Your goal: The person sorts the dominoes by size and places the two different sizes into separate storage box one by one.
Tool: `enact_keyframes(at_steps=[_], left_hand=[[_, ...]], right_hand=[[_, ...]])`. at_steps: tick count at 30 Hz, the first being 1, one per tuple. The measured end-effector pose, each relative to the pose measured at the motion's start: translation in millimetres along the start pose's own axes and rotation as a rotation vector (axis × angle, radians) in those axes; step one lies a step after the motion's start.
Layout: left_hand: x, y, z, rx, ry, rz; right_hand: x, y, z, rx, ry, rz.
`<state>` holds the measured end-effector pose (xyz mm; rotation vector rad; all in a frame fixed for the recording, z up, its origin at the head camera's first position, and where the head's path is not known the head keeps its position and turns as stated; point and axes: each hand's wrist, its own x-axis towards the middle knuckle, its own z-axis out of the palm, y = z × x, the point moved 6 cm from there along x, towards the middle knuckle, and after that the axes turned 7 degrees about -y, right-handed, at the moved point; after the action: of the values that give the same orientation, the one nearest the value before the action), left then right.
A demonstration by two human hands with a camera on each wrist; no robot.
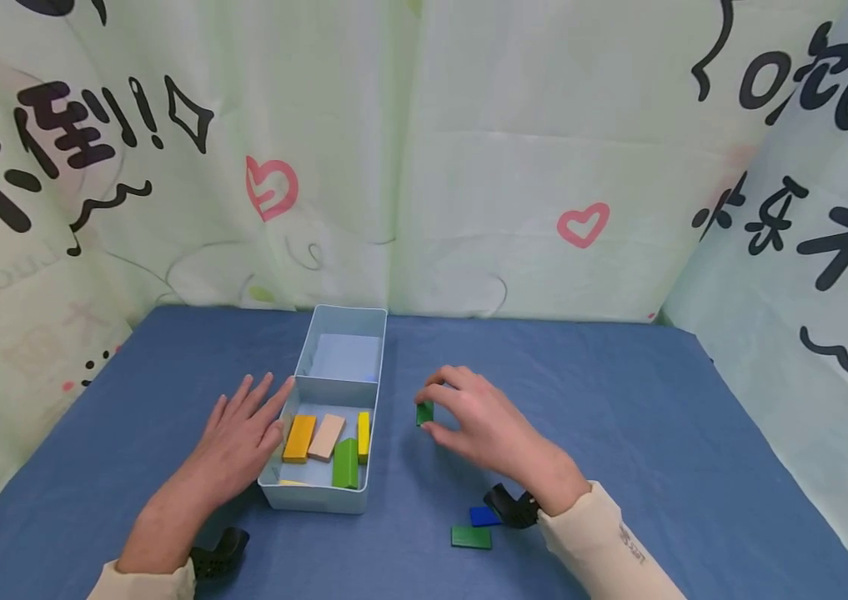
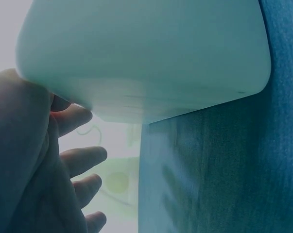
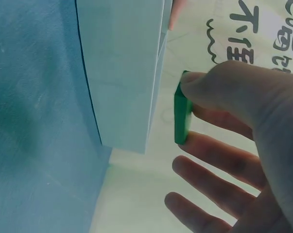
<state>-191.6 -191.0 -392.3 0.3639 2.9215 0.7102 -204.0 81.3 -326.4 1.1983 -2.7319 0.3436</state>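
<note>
A light blue two-part box (image 1: pixel 318 498) stands on the blue cloth. Its near compartment holds an orange block (image 1: pixel 299 439), a pinkish-tan block (image 1: pixel 327 437), a yellow block (image 1: pixel 363 437) and a light green block (image 1: pixel 345 464). My left hand (image 1: pixel 239 437), fingers spread and fairly straight, is at the box's left wall; the left wrist view shows the thumb side by the rim. To the right of the box, my right hand (image 1: pixel 479 421) pinches a dark green block (image 3: pixel 181 114) between thumb and fingertips, above the cloth.
On the cloth near my right wrist lie a flat green block (image 1: pixel 471 537) and a blue block (image 1: pixel 485 517), the latter partly covered by the black wrist camera (image 1: pixel 514 507). A printed curtain (image 1: pixel 469 167) hangs behind the table. The box's far compartment (image 1: pixel 348 354) shows its bare floor.
</note>
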Motion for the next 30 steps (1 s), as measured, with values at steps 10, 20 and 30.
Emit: enact_keyframes(at_steps=[10,20,30], left_hand=[[-0.2,1.3,1.1,0.009,-0.005,0.008],[0.5,0.5,0.2,0.003,0.003,0.008],[-1.7,-0.6,0.0,0.000,0.021,0.008]], right_hand=[[12.8,-0.8,-1.6,0.003,0.062,-0.001],[31.6,1.9,1.7,0.047,0.078,0.027],[61.0,2.5,8.1,0.086,0.054,0.036]])
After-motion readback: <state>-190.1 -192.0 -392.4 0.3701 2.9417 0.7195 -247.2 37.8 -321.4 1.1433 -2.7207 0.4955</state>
